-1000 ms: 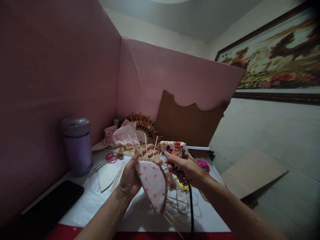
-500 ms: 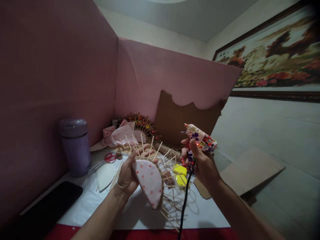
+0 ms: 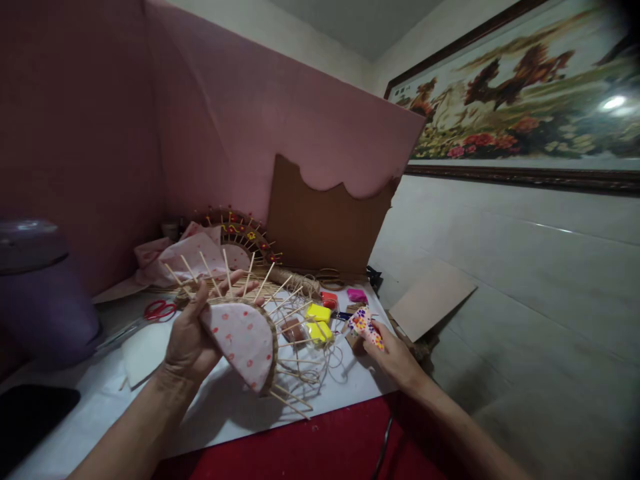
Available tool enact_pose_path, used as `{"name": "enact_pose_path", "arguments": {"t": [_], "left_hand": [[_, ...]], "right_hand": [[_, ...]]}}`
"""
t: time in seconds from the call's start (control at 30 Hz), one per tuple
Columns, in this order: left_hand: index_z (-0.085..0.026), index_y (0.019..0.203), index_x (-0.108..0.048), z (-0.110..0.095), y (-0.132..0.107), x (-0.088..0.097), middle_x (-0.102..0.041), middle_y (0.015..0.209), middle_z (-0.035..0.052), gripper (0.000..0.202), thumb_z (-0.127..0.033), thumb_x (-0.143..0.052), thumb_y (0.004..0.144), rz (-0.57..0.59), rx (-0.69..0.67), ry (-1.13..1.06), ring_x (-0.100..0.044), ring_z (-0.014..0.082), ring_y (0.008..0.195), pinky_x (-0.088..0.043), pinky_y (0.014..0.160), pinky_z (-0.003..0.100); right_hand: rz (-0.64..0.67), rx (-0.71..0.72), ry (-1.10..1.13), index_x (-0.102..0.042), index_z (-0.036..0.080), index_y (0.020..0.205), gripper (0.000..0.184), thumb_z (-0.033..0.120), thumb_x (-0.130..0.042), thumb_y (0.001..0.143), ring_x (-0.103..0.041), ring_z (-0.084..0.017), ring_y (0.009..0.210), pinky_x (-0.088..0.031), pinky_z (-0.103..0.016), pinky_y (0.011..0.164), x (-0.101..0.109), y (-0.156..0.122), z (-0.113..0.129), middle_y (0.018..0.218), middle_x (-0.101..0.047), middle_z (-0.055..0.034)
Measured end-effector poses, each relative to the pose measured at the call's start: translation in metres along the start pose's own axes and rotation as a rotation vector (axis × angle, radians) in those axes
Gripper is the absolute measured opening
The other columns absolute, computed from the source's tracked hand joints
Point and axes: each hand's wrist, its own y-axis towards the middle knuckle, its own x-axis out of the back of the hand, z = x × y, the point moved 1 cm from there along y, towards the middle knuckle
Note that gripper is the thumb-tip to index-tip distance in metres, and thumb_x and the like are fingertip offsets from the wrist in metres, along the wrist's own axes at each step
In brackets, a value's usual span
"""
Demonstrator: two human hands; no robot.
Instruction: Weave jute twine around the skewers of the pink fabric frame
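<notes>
My left hand [image 3: 193,330] grips the corner of a half-round panel [image 3: 243,340] covered in pale fabric with red dots, thumb in front and fingers behind. Thin wooden sticks [image 3: 273,273] fan out from its curved, twine-edged rim. At the right side of the table, my right hand [image 3: 387,347] is closed around a hot glue gun [image 3: 365,325] with a flower-patterned cover. The glue gun is low, over a small cardboard piece [image 3: 355,343]; whether it touches that piece I cannot tell. The hand covers part of the gun's body.
Yellow clay packs [image 3: 319,323], a red pack [image 3: 329,300] and a magenta pack [image 3: 357,295] lie mid-table. Red scissors [image 3: 160,310], a purple tumbler [image 3: 43,293] and a black phone [image 3: 35,423] are left. Behind stand a decorated half-round fan [image 3: 245,230] and brown cardboard [image 3: 325,220].
My right hand has lowered the glue gun from raised in front of me to the table's right side. The view has turned right. My left hand still holds the fabric panel.
</notes>
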Motion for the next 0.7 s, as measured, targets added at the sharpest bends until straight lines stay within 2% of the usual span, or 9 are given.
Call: {"name": "enact_pose_path", "arguments": {"t": [0.2,0.33,0.4,0.5,0.53,0.6,0.7], "left_hand": [[-0.018,0.127,-0.054,0.000,0.001,0.000,-0.071,0.102,0.0145,0.048,-0.042,-0.045,0.087,0.000,0.019,-0.023,-0.067,0.0325,0.091,-0.052,0.081,0.053],[-0.018,0.127,-0.054,0.000,0.001,-0.002,-0.072,0.098,0.0134,0.046,-0.041,-0.042,0.088,-0.043,0.020,-0.017,-0.068,0.0315,0.088,-0.052,0.080,0.052],[-0.017,0.127,-0.053,0.000,0.000,-0.003,-0.072,0.097,0.0140,0.047,-0.041,-0.043,0.088,-0.034,0.016,-0.013,-0.068,0.0316,0.086,-0.052,0.079,0.052],[-0.017,0.129,-0.052,0.000,-0.001,-0.004,-0.072,0.097,0.0146,0.049,-0.041,-0.045,0.087,-0.005,0.013,-0.015,-0.069,0.0314,0.085,-0.052,0.079,0.051],[-0.017,0.129,-0.051,0.000,-0.002,-0.004,-0.072,0.098,0.0145,0.049,-0.041,-0.046,0.087,0.003,0.022,-0.019,-0.069,0.0312,0.086,-0.052,0.080,0.051],[-0.017,0.131,-0.049,0.000,-0.003,-0.004,-0.071,0.099,0.0144,0.050,-0.041,-0.047,0.087,0.018,0.023,-0.038,-0.069,0.0310,0.086,-0.052,0.080,0.051],[-0.017,0.132,-0.047,0.001,-0.005,-0.005,-0.071,0.101,0.0140,0.052,-0.040,-0.049,0.086,0.051,0.014,-0.065,-0.069,0.0305,0.087,-0.052,0.081,0.049]], "right_hand": [[0.094,-0.099,-0.265,-0.034,0.008,0.136,0.054,0.033,-0.033,0.089,-0.045,-0.030,0.126,-0.035,-0.039,0.102,-0.011,-0.017,-0.013,0.140,-0.043,-0.0184],[0.143,-0.113,-0.430,-0.027,0.003,0.141,0.058,0.034,-0.030,0.092,-0.056,-0.033,0.114,-0.042,-0.041,0.090,-0.007,-0.021,-0.008,0.131,-0.051,-0.0232],[0.174,-0.078,-0.552,-0.034,0.003,0.138,0.059,0.038,-0.036,0.090,-0.061,-0.035,0.105,-0.044,-0.041,0.083,0.001,-0.020,0.000,0.118,-0.061,-0.0247],[0.154,0.013,-0.650,-0.056,0.010,0.118,0.046,0.042,-0.045,0.088,-0.066,-0.035,0.090,-0.044,-0.040,0.073,0.015,-0.014,0.027,0.092,-0.070,-0.0206],[0.095,0.077,-0.617,-0.061,0.014,0.110,0.037,0.040,-0.046,0.088,-0.066,-0.033,0.088,-0.043,-0.038,0.071,0.018,-0.012,0.041,0.090,-0.070,-0.0177],[-0.076,0.310,-0.423,-0.063,0.019,0.097,0.026,0.034,-0.043,0.091,-0.064,-0.026,0.088,-0.042,-0.035,0.073,0.021,-0.008,0.075,0.094,-0.069,-0.0117],[-0.160,0.587,-0.115,-0.060,0.021,0.084,0.019,0.027,-0.044,0.091,-0.059,-0.020,0.080,-0.041,-0.031,0.073,0.012,-0.005,0.132,0.085,-0.066,-0.0061]]}}
